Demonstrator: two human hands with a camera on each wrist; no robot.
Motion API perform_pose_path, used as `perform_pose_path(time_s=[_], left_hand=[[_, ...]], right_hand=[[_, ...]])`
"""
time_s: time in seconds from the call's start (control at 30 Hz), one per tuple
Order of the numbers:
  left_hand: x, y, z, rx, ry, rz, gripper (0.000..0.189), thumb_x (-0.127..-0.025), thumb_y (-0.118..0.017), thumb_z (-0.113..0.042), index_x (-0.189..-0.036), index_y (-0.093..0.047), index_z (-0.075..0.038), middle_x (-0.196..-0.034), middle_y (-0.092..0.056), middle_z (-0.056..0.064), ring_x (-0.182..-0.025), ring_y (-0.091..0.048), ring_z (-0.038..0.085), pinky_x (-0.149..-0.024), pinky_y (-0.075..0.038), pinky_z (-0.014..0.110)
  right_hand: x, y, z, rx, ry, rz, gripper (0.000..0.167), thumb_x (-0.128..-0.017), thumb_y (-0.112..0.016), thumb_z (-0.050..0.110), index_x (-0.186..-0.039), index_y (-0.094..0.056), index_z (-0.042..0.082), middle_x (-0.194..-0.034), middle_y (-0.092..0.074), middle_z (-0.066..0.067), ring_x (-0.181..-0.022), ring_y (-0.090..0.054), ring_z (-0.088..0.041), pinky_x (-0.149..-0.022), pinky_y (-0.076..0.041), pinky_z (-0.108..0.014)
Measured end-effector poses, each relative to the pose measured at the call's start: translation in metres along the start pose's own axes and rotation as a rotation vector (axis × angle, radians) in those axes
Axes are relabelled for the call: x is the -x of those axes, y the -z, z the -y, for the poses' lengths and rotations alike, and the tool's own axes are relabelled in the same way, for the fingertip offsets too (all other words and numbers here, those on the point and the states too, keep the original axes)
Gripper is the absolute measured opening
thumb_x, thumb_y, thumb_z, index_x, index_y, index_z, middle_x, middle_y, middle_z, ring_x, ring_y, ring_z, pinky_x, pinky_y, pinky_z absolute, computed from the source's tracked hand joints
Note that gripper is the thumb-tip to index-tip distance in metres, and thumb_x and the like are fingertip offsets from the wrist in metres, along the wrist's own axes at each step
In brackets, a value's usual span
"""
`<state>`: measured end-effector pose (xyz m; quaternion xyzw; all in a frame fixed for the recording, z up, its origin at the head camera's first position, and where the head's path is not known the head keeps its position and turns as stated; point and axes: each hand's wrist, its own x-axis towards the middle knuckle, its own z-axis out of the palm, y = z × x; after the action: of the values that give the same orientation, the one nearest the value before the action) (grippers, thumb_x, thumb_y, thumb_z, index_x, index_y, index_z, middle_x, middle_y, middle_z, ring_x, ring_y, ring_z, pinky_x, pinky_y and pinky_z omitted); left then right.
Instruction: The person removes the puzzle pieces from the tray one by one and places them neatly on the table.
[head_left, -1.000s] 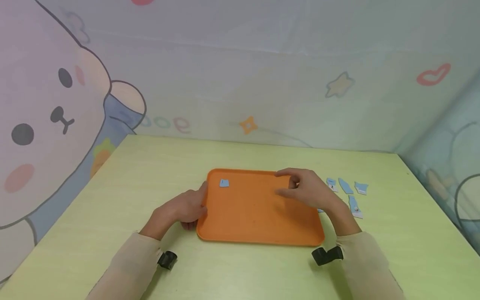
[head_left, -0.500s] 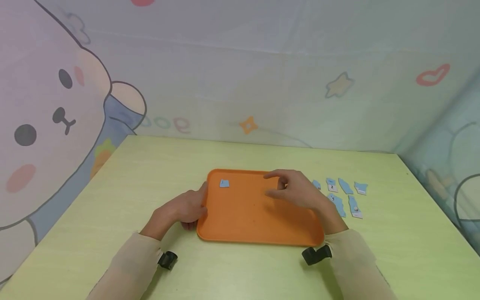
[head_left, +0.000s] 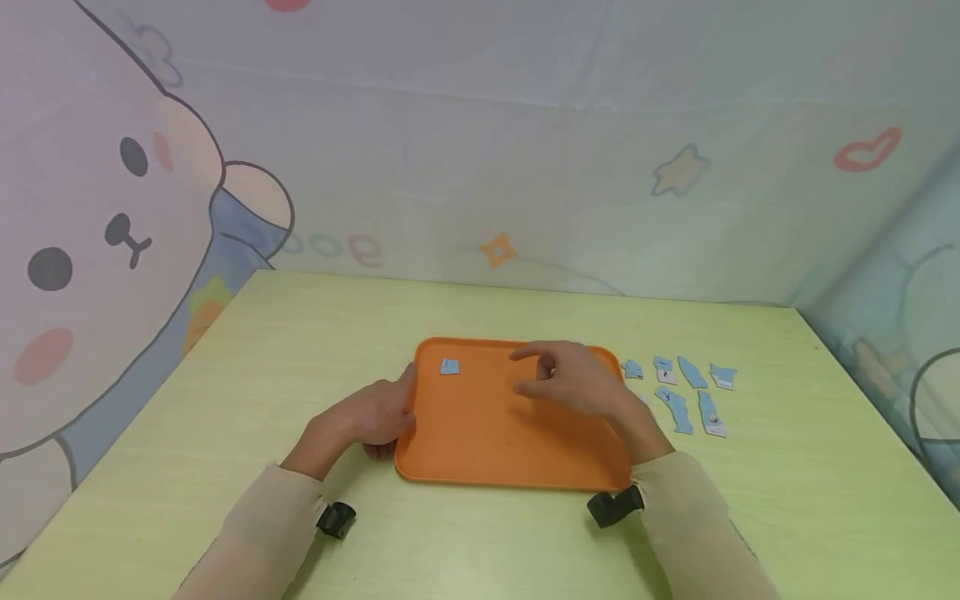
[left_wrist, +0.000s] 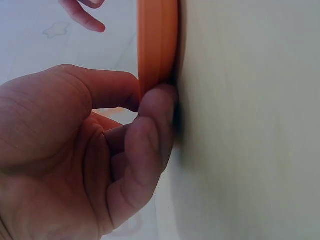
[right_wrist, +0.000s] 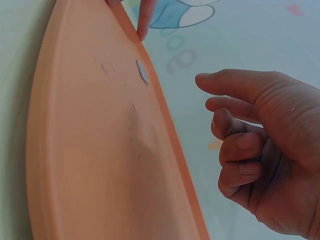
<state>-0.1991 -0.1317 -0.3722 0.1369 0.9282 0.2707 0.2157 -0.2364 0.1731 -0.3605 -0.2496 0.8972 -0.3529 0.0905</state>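
Note:
An orange tray (head_left: 480,433) lies on the table, with one small light-blue puzzle piece (head_left: 449,367) near its far left corner. My left hand (head_left: 381,412) grips the tray's left edge; in the left wrist view, the thumb and fingertips (left_wrist: 159,102) pinch its rim. Over the right half of the tray hovers my right hand (head_left: 573,379), above the surface. Its thumb and index finger point left and stand apart, while the other fingers are bent, and nothing lies between them. In the right wrist view, the same piece (right_wrist: 142,72) shows edge-on inside the tray.
Several blue and white puzzle pieces (head_left: 676,410) lie loose on the pale green table (head_left: 300,333) to the right of the tray. One is partly hidden by my right wrist. A printed cloth backdrop (head_left: 450,150) hangs behind the table.
My right hand has moved left over the tray, uncovering puzzle pieces at the right. My left hand, the tray and the piece on it have stayed where they were.

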Motion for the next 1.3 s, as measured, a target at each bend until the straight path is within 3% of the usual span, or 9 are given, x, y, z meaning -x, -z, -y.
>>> perform_pose_path(time_s=[0.57,0.83,1.0,1.1,1.3], left_hand=[[0.002,0.001,-0.001,-0.004,-0.005,-0.007,0.053,-0.095,-0.046,0.000,-0.145,-0.029,0.002,-0.061,-0.061,0.009,-0.045,-0.055,0.017,-0.044,-0.048,0.030],[0.002,0.001,-0.002,-0.004,-0.018,-0.004,0.051,-0.097,-0.047,0.000,-0.144,-0.030,0.002,-0.062,-0.062,0.009,-0.046,-0.056,0.017,-0.044,-0.049,0.030],[0.002,0.000,-0.003,0.001,-0.017,-0.005,0.050,-0.097,-0.046,0.000,-0.145,-0.030,0.002,-0.061,-0.061,0.009,-0.046,-0.055,0.017,-0.044,-0.048,0.029],[0.002,0.000,-0.003,0.003,-0.010,0.000,0.055,-0.098,-0.046,0.000,-0.149,-0.026,0.003,-0.062,-0.061,0.009,-0.046,-0.054,0.017,-0.044,-0.047,0.029],[0.002,0.000,-0.004,0.009,-0.007,0.006,0.061,-0.099,-0.047,-0.001,-0.154,-0.022,0.001,-0.062,-0.062,0.009,-0.045,-0.055,0.018,-0.043,-0.048,0.029]], right_hand=[[-0.026,-0.017,0.006,-0.019,-0.006,0.105,0.047,-0.096,-0.074,0.033,-0.139,-0.068,0.015,-0.072,-0.059,0.002,-0.067,-0.049,-0.014,-0.069,-0.042,-0.031],[-0.036,-0.022,0.004,-0.005,-0.026,0.144,0.044,-0.096,-0.075,0.031,-0.137,-0.069,0.016,-0.079,-0.064,0.000,-0.074,-0.052,-0.015,-0.074,-0.044,-0.031],[-0.041,-0.025,0.004,0.010,-0.045,0.145,0.044,-0.095,-0.076,0.030,-0.136,-0.070,0.018,-0.093,-0.066,0.001,-0.088,-0.055,-0.018,-0.081,-0.046,-0.033],[-0.045,-0.027,0.003,-0.004,-0.051,0.158,0.045,-0.095,-0.077,0.029,-0.137,-0.069,0.016,-0.093,-0.065,-0.001,-0.083,-0.057,-0.018,-0.077,-0.048,-0.031],[-0.052,-0.029,0.001,-0.035,-0.031,0.175,0.046,-0.095,-0.077,0.024,-0.138,-0.068,0.009,-0.073,-0.058,-0.001,-0.061,-0.053,-0.014,-0.063,-0.046,-0.028]])
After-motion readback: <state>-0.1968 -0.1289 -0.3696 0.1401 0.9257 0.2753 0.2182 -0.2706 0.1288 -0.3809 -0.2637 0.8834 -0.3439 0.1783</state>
